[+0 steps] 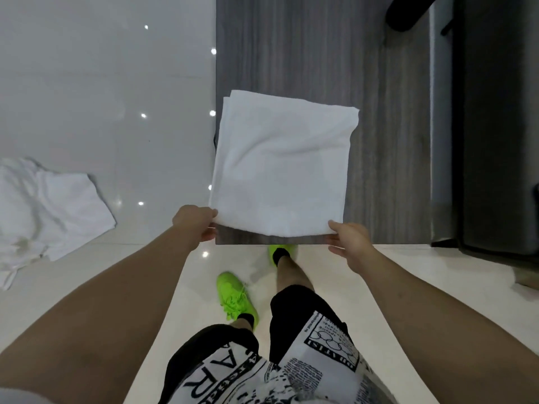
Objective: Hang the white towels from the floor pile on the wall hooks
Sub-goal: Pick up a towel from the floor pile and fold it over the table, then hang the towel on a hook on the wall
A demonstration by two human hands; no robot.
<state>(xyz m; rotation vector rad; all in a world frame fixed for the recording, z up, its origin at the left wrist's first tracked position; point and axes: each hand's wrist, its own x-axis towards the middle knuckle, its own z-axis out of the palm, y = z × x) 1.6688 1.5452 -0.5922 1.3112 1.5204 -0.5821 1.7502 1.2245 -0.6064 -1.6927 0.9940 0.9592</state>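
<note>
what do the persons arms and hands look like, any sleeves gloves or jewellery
Both forearms are bare right down to the wrists: no long sleeves, and no watch or bracelet shows. The left hand and right hand are bare too, with no gloves and no visible rings. A pale edge at the bottom left may be a short sleeve.

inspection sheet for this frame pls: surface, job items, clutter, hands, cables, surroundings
Surface: glossy pale tiled floor; light spots reflect in it.
Job's things: folded white terry towel held up flat against the grey wood-grain wall panel; crumpled pile of white towels on the floor at left. No wall hooks seen.
Clutter: nothing seen beyond the pile.
Grippers: left hand pinches the towel's near left corner; right hand is at its near right corner, fingers loosely bent, grip unclear.
Cables: nothing seen.
Surroundings: white glossy wall at left, dark grey panels at right; person's bright green sneakers below.
</note>
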